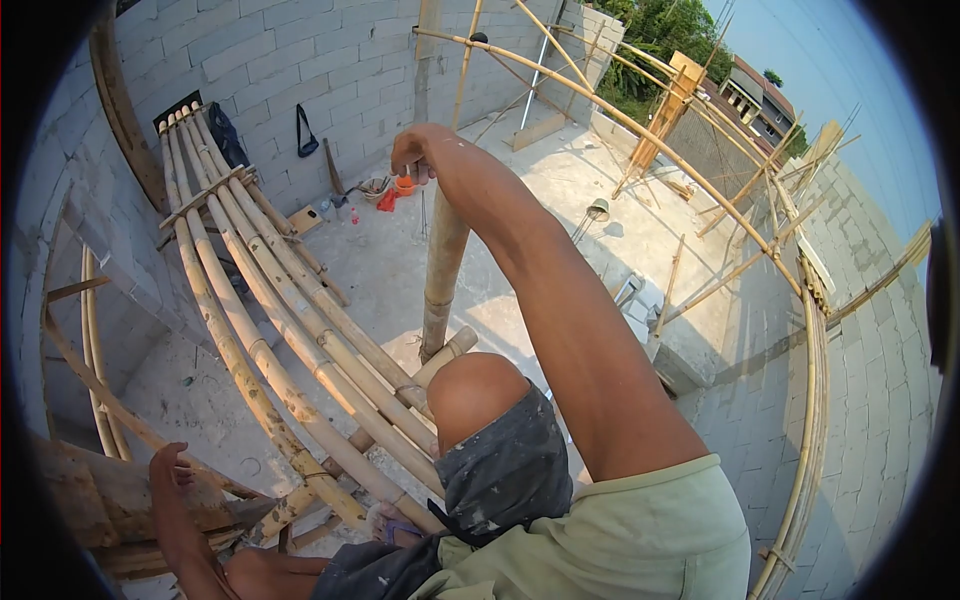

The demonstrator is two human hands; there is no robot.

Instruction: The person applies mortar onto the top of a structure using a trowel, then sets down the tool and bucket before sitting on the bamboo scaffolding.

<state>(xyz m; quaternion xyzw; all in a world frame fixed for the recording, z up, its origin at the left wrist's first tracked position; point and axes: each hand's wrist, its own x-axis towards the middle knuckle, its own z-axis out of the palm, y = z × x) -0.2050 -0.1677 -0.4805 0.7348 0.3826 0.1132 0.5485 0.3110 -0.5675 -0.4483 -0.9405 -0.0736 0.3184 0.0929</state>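
My right arm stretches forward, and my right hand (414, 152) droops from a bent wrist in front of an upright bamboo pole (443, 275). Its fingers curl loosely downward with nothing visible in them. Whether the wrist rests on the pole I cannot tell. Low on the left, my left hand (172, 466) is beside a mud-stained wooden board (110, 490), fingers loosely bent and apart, holding nothing that shows. My bare knee (478, 395) is raised next to the pole. Beneath me several long bamboo poles (290, 330) lie side by side as a platform.
Grey block walls (300, 50) stand behind and right. Below is a concrete floor (400, 240) with an orange container (404, 186) and a bucket (598, 209). A bamboo rail (640, 125) curves across; bundled bamboo (812, 400) runs along the right. Drops show beside the platform.
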